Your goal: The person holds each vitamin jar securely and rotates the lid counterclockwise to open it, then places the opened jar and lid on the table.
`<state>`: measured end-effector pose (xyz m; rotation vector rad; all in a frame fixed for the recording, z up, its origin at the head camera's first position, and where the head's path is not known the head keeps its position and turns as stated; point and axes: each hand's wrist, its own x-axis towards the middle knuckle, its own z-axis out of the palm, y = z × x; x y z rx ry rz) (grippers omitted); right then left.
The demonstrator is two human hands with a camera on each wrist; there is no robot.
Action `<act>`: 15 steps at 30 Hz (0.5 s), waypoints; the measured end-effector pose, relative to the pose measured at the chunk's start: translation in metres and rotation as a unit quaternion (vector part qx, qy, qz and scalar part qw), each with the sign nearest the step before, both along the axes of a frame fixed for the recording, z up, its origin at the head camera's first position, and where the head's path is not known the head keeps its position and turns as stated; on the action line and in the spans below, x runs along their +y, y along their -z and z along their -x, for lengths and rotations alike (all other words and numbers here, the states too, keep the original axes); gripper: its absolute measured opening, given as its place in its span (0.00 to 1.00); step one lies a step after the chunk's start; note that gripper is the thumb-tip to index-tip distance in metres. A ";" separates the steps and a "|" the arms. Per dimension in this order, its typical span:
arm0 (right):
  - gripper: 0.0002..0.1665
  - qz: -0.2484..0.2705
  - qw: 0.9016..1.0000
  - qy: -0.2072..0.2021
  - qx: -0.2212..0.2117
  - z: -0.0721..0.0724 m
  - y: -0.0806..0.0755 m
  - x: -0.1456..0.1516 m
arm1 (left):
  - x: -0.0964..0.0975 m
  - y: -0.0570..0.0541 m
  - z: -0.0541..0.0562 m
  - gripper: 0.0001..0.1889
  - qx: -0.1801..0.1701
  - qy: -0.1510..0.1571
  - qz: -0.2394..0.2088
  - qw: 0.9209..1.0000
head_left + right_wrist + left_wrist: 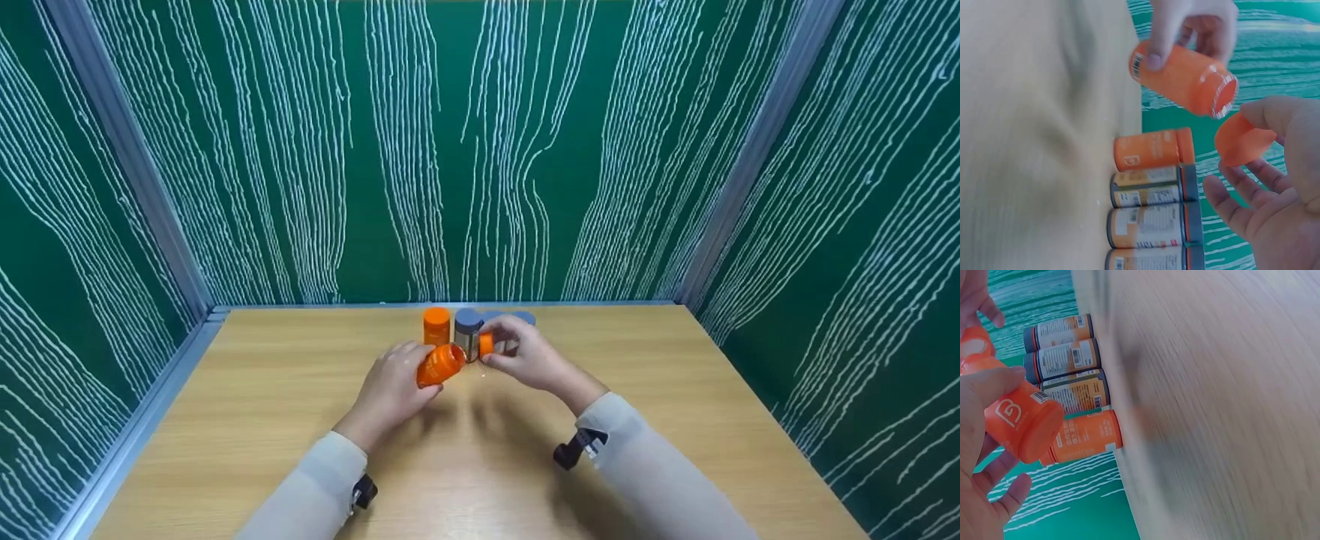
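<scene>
My left hand grips an orange bottle above the table. The bottle has lost its lid and tilts, its open mouth toward the right hand. In the right wrist view a ragged pale edge runs round its mouth. Between thumb and fingers, my right hand pinches an orange bottle cap, apart from the bottle's mouth. A second orange bottle, capped, stands upright just behind. Beside it are several grey-lidded bottles with printed labels, partly hidden by the right hand in the head view.
The wooden table ends at a green back wall with white wavy lines. Matching green panels rise at both sides, with grey posts at the corners. Tiny pale specks lie on the table near the hands.
</scene>
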<state>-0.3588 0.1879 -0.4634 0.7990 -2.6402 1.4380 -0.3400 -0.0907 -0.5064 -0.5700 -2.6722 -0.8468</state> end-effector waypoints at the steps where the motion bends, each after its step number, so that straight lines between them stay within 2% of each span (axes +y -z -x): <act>1: 0.23 0.007 1.000 0.008 -0.004 0.001 -0.002 0.003 | -0.001 0.000 0.000 0.30 -0.006 -0.006 -0.010 1.000; 7: 0.25 0.020 0.998 0.053 -0.013 0.009 -0.009 0.023 | -0.008 0.000 0.003 0.33 -0.053 -0.052 -0.076 0.994; 15: 0.27 0.016 0.993 0.113 -0.003 0.018 -0.005 0.052 | -0.033 0.005 0.013 0.31 -0.082 -0.108 -0.140 0.981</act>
